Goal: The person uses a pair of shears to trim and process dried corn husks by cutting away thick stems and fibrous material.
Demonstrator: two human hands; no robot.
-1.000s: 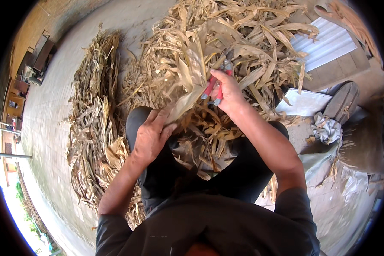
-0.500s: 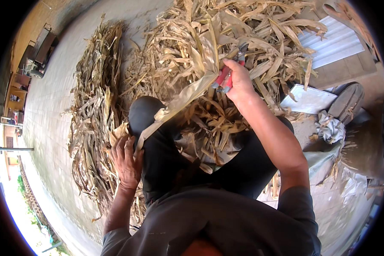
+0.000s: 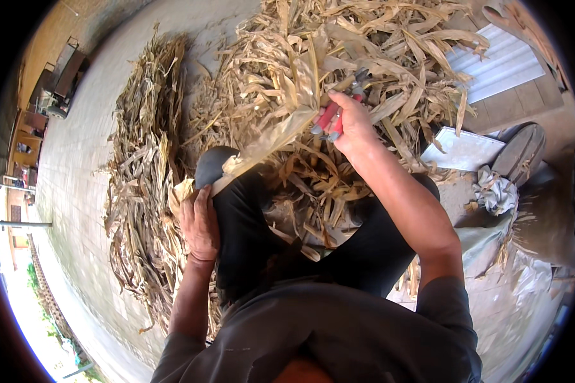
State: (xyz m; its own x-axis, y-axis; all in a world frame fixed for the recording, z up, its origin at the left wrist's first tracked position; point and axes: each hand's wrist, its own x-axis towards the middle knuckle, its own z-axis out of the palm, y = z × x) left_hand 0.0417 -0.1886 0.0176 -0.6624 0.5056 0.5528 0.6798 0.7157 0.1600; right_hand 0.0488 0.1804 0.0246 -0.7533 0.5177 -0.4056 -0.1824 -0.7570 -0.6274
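Observation:
Red-handled pruning shears sit in my right hand, out over the loose heap, with the blades partly hidden among the husks. A long pale dry corn leaf slants from near the shears down across my left knee. Its lower end reaches my left hand, whose fingers are bent round it beside the knee. A papery tan husk sticks out just beyond those fingertips; whether the hand grips it too is hard to see.
A large heap of dry corn leaves spreads in front. On the left lies a long bundle of dry stalks. At right are a corrugated sheet, a white board, a dark shoe sole and crumpled plastic.
My left hand has moved slightly right and up, closing round the leaf's lower end. The right hand with the shears has shifted a little left.

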